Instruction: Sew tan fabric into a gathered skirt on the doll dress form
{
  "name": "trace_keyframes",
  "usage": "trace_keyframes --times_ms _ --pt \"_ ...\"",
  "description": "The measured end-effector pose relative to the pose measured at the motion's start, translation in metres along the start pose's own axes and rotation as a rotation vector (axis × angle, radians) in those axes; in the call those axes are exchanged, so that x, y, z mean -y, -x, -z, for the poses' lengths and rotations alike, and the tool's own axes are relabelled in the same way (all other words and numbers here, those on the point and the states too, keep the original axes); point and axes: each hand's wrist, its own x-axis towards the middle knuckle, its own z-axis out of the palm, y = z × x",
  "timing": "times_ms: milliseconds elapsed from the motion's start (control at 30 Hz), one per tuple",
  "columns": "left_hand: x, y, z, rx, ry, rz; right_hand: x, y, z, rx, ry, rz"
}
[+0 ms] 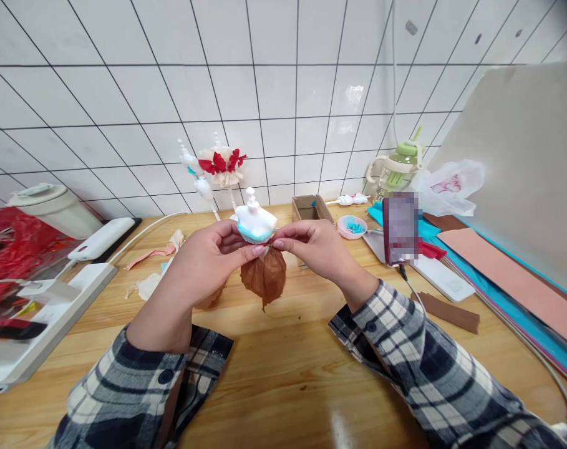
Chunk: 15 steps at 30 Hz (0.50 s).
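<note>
Between my hands a small white figure [255,223] with a knobbed top and a turquoise band stands roughly upright. Brown crepe paper [264,275] is gathered just under it and flares downward. My left hand [194,265] is closed, thumb and fingers pinching where paper and figure meet. From the other side, my right hand [318,248] pinches the same gathered spot, closed too. Its fingertips hide what exactly lies between them. More brown paper [211,298] shows partly behind my left wrist.
At the wall stand decorated white figures with red bows [222,162]. A cardboard box [311,209], a pink dish [352,227] and a phone [399,227] are to the right, beside colored paper sheets [508,268]. A power strip [63,318] and red shredded material [16,249] lie left.
</note>
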Motion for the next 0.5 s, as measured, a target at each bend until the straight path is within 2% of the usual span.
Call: trace_keyframes --times_ms 100,200,267,333,400,500 --pt "0.001 -0.002 0.0 -0.055 -0.003 -0.006 -0.001 -0.001 0.008 0.057 0.055 0.007" --pt "0.0 -0.002 0.006 -0.131 0.035 -0.007 -0.002 -0.002 0.012 -0.068 0.202 -0.052" --pt "0.0 -0.001 0.015 -0.201 0.09 0.031 -0.003 -0.002 0.011 -0.108 0.207 -0.154" --pt "0.001 0.0 0.026 -0.237 0.168 0.1 -0.003 -0.001 0.008 -0.004 0.089 -0.287" --pt "0.003 0.0 0.036 -0.242 0.239 0.14 0.0 0.002 0.005 0.166 -0.073 -0.381" --pt "0.006 -0.001 0.041 -0.239 0.216 0.147 0.009 0.007 0.0 0.336 -0.237 -0.428"
